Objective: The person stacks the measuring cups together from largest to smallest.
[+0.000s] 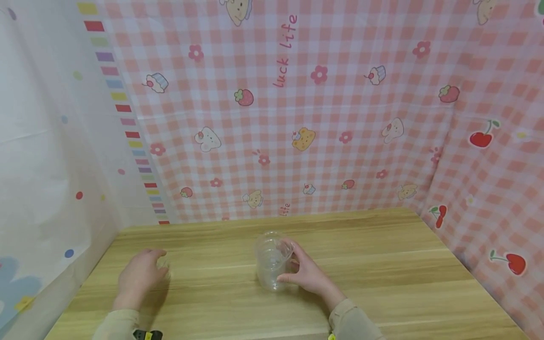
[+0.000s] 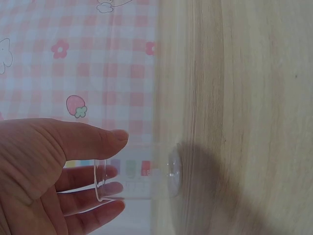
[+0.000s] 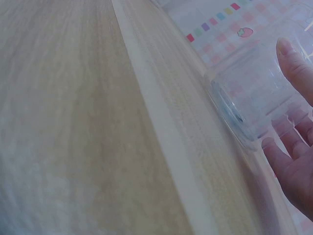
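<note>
My left hand (image 1: 140,274) curls round a small clear cup (image 2: 139,178) at the left of the table. In the left wrist view the thumb crosses the cup's near side and the other fingers show through its wall near the rim. Its base sits at the tabletop. At the middle of the table my right hand (image 1: 308,271) holds a larger clear jar-like container (image 1: 268,264), thumb on the near side, fingers round the far right side. The right wrist view shows this container (image 3: 254,88) upright on the table, with fingers partly behind its see-through wall.
A light wood-grain table (image 1: 221,302) runs back to a pink checked cloth (image 1: 272,123) with cartoon prints. A white cloth (image 1: 38,156) hangs at the left, and a cherry-print checked cloth (image 1: 501,189) closes the right side.
</note>
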Demonstrator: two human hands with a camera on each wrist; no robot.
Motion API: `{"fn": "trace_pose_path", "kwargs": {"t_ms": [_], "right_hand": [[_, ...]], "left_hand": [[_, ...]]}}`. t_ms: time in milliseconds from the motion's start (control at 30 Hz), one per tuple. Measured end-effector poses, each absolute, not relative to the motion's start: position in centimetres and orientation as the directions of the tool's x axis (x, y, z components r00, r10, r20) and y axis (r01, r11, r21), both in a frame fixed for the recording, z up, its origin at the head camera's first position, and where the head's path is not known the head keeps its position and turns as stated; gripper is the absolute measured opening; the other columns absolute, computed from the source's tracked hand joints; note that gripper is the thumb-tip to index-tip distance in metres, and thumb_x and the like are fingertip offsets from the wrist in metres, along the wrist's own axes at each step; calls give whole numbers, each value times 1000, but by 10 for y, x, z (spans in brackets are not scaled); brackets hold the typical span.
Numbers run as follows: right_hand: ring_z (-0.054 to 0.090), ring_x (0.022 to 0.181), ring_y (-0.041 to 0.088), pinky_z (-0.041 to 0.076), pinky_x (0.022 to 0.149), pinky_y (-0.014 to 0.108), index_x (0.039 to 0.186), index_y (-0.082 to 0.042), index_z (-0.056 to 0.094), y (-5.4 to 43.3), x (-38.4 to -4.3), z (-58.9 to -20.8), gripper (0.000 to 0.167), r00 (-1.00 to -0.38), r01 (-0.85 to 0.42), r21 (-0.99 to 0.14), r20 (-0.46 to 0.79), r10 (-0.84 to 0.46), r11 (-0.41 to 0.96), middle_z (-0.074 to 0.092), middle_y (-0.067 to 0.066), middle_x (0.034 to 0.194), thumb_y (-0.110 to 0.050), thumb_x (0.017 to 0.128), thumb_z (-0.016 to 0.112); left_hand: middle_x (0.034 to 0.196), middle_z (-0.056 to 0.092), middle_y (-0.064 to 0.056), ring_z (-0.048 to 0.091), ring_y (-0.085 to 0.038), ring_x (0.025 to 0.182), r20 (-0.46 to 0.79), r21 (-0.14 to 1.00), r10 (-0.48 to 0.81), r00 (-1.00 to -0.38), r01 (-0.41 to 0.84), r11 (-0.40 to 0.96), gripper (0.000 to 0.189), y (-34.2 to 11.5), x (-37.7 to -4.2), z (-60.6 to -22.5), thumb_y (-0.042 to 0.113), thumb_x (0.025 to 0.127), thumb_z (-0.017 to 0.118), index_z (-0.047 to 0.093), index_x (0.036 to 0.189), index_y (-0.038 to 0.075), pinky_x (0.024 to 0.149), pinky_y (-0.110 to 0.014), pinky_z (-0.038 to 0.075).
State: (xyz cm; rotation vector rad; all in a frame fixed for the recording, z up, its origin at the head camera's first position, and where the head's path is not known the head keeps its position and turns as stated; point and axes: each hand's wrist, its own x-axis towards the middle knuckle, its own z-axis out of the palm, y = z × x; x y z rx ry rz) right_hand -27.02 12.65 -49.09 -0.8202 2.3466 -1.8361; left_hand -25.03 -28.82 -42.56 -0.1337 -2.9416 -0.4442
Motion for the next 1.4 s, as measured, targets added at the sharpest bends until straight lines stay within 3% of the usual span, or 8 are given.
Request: {"fn": "trace_pose_path", "kwargs": {"t_ms": [967,1400], "right_hand": [[44,133,39,40,108,44,151,-8,30,127,-271,-492,89,-850,-377,-917,286,-443,132,40,21,149,-4,79,82],[44,133,39,39,108,46,152,-9,30,127,-270,-491,89,-856,-369,-919,277,-437,141,39,21,149,-5,79,82]], "left_hand": [[125,54,-38,53,-55,111,72,262,77,-994,93,961,45,-286,-252,-414,14,84,73,62,123,-5,89,-65,46],[120,57,-36,55,-54,108,106,275,96,-990,122,954,44,-283,-249,-415,13,82,76,64,120,-4,86,-65,47]]}}
